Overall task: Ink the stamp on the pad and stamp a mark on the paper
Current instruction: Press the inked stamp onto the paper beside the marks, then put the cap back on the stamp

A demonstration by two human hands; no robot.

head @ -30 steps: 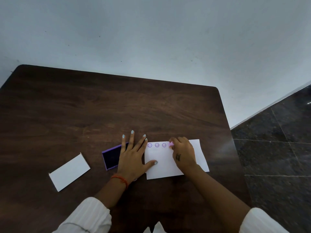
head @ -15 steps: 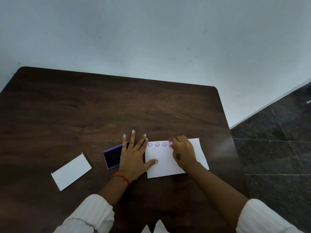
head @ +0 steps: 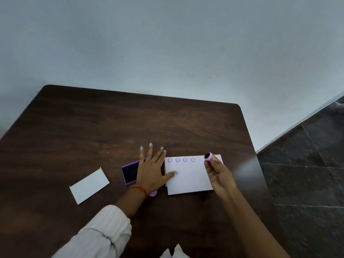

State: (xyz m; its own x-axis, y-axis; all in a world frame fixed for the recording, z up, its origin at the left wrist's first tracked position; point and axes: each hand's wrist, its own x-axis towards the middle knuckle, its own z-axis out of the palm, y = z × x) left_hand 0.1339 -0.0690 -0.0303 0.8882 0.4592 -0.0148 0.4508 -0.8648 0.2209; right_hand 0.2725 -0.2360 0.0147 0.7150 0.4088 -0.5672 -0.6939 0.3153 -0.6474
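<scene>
A white paper (head: pixel 189 177) lies on the dark wooden table (head: pixel 111 127) with a row of several purple round marks along its far edge. My right hand (head: pixel 218 175) holds a small pink round stamp (head: pixel 208 156) lifted above the paper's right end, its dark inked face turned up and toward the left. My left hand (head: pixel 151 170) lies flat, fingers spread, thumb pressing on the paper's left edge. Partly under that hand sits the purple ink pad (head: pixel 130 172), open, its dark pad showing.
A second white card (head: pixel 89 185) lies to the left on the table. A small pink cap-like piece (head: pixel 153 193) peeks out by my left wrist. The table's right edge drops to a dark tiled floor (head: pixel 307 174). A pale wall stands behind.
My right hand has lifted the stamp off the paper and moved right, tilting its face up. A new fourth mark now shows in the row. My left hand stays put.
</scene>
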